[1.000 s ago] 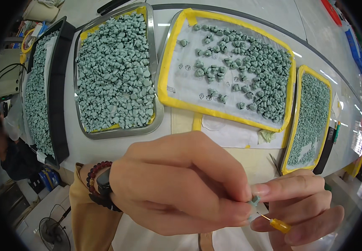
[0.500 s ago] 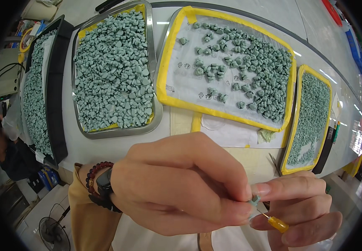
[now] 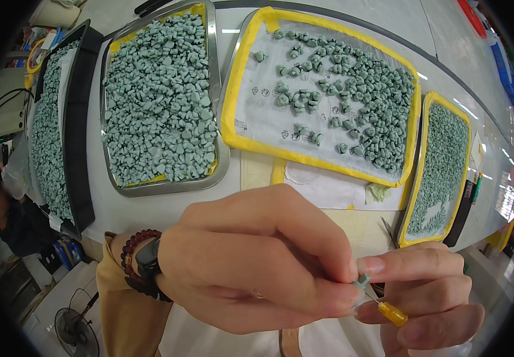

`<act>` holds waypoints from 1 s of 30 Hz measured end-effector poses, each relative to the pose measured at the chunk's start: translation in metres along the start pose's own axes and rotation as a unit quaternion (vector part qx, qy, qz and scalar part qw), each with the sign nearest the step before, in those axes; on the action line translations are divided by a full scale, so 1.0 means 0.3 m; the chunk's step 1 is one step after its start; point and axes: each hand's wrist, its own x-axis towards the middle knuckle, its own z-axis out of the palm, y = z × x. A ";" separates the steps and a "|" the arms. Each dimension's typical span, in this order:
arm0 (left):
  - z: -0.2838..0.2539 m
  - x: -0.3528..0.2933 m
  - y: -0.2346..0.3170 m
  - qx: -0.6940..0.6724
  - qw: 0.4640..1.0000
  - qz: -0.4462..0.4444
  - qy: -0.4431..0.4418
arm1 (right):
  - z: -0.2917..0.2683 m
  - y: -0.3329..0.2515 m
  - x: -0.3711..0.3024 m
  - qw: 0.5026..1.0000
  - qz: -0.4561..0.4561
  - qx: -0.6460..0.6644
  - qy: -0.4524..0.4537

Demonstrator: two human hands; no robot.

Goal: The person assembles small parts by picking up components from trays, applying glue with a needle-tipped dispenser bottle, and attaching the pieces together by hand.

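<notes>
The left hand (image 3: pixel 257 262) covers most of the small green piece (image 3: pixel 362 279) pinched at its fingertips, so its shape cannot be told. The right hand (image 3: pixel 429 297) is cut off by the lower edge. The yellow-handled tool (image 3: pixel 392 313) shows only partly.

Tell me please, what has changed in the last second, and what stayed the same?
Almost nothing changed. The yellow-handled tool in the right hand slid slightly lower-left. The left hand still pinches the small green piece against its tip. The trays of green pieces did not move.
</notes>
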 end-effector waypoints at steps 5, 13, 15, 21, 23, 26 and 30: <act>0.002 -0.005 -0.034 0.018 0.996 0.089 0.005 | 0.004 0.012 -0.008 0.999 -0.027 0.027 0.032; -0.010 -0.003 -0.002 -0.017 1.000 0.010 -0.017 | -0.009 0.018 -0.026 0.996 -0.042 0.072 0.027; -0.012 -0.001 -0.003 -0.030 0.999 0.002 -0.019 | -0.007 0.003 -0.016 0.998 -0.011 0.053 0.026; -0.006 -0.002 0.002 -0.030 0.999 0.003 -0.019 | -0.044 0.025 -0.002 0.993 -0.035 0.091 -0.068; 0.000 -0.010 0.011 -0.045 0.998 -0.031 -0.002 | -0.034 0.020 -0.006 0.996 -0.038 0.074 -0.037; -0.012 -0.007 0.005 -0.049 0.998 -0.035 -0.013 | -0.028 0.014 -0.004 0.997 -0.033 0.071 -0.019; -0.027 0.000 -0.008 -0.056 0.997 -0.016 -0.059 | -0.015 -0.013 -0.038 0.998 0.004 0.046 0.035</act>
